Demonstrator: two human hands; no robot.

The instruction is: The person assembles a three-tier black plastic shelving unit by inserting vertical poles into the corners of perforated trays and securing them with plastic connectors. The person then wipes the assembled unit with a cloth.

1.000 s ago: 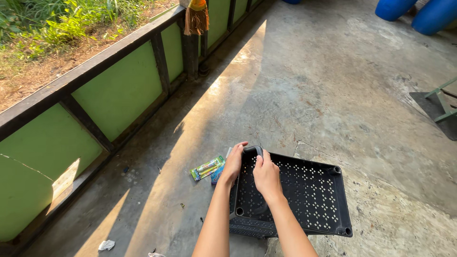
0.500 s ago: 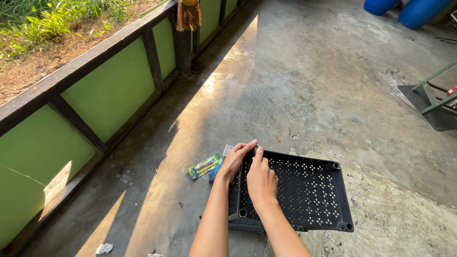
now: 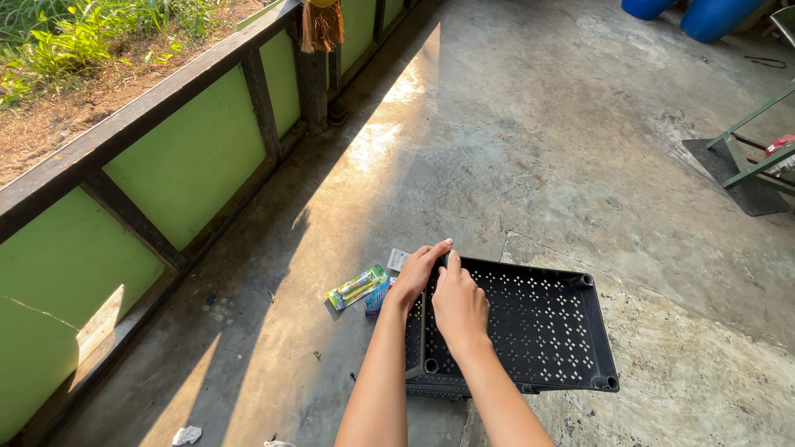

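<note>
A black perforated plastic tray [image 3: 538,331] lies on the concrete floor in front of me. My left hand [image 3: 418,269] rests on its near-left corner, fingers curled over the rim. Just right of it, my right hand [image 3: 458,305] presses on the same corner and left rim, fingers bent. Whether either hand truly grips the rim is hard to tell. A small green and yellow packet [image 3: 358,286] and a blue one [image 3: 378,296] lie on the floor just left of the tray, with a white slip [image 3: 398,259] beside them.
A low green-panelled wall with dark framing [image 3: 190,157] runs along the left. Blue barrels [image 3: 704,15] stand at the far right, a green metal frame [image 3: 749,161] and dark mat at the right edge. A crumpled white scrap [image 3: 186,434] lies near the bottom left.
Both hands stay at the tray's left corner; the left hand's fingers have slid further over the rim. The camera has shifted slightly.
</note>
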